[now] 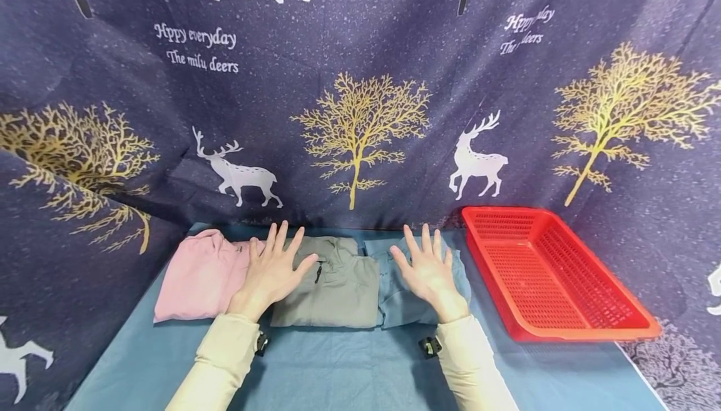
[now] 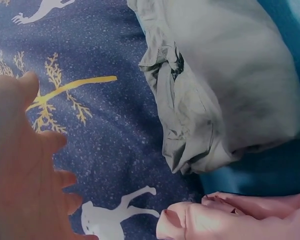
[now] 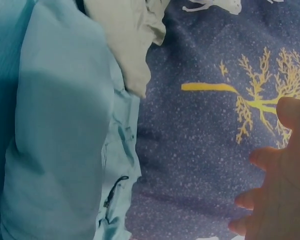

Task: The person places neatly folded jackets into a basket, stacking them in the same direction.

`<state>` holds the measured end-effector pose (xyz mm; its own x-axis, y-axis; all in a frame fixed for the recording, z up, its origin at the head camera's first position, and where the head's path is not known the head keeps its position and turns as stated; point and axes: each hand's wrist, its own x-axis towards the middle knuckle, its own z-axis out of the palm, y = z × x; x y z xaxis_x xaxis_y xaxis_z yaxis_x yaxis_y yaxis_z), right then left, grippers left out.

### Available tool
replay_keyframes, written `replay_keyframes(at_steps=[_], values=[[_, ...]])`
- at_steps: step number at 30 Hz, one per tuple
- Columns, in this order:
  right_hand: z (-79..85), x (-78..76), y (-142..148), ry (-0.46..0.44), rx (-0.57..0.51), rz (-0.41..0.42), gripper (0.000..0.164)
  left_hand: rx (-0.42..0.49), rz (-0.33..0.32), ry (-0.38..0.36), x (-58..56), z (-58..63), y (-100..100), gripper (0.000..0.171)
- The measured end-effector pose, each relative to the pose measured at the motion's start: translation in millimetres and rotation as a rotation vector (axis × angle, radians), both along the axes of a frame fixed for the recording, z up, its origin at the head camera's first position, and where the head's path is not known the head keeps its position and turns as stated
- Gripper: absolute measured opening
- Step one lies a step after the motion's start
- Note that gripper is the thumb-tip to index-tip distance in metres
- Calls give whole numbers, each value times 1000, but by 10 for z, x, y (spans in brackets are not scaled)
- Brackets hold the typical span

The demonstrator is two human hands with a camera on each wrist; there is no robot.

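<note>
Three folded garments lie side by side on the blue-covered table. The pink garment (image 1: pixel 188 279) is at the left, the grey one (image 1: pixel 338 295) with a dark zipper pull in the middle, and the blue one (image 1: pixel 402 308) at the right. My left hand (image 1: pixel 273 273) is held out with fingers spread, overlapping the pink and grey garments in the head view. In the left wrist view that hand (image 2: pixel 25 165) shows apart from the cloth. My right hand (image 1: pixel 430 273), fingers also spread, overlaps the blue garment. Neither hand holds anything.
A red plastic basket (image 1: pixel 563 273) with perforated walls stands at the right end of the table. Behind the garments hangs a dark blue curtain (image 1: pixel 388 35) printed with white deer and golden trees. The blue tablecloth (image 1: pixel 332 373) extends in front of the garments.
</note>
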<state>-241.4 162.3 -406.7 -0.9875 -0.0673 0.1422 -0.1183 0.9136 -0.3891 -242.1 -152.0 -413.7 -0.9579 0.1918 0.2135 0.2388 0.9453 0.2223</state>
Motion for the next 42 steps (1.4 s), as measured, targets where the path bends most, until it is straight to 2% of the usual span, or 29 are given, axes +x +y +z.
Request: replay_keyframes(at_steps=[4,10,19,24,32,39,42], values=[[-12,17,-52,0,-13,0,71,17,-3,-1,15,-6,-36,78],[-36,65,-180,55,-55,8,68,32,7,-26,18,-30,-103,80],[-121,143,-506,99,-147,55,62,22,-15,27,75,-118,-233,77],[-166,214,-760,123,-218,116,60,47,-32,55,113,-186,-348,74],[-311,310,-1152,118,-299,205,60,65,-35,134,210,-266,-590,65],[-371,359,-1437,135,-365,276,55,46,-32,235,241,-309,-805,58],[-402,376,-1578,153,-397,299,52,43,-22,255,260,-310,-899,54]])
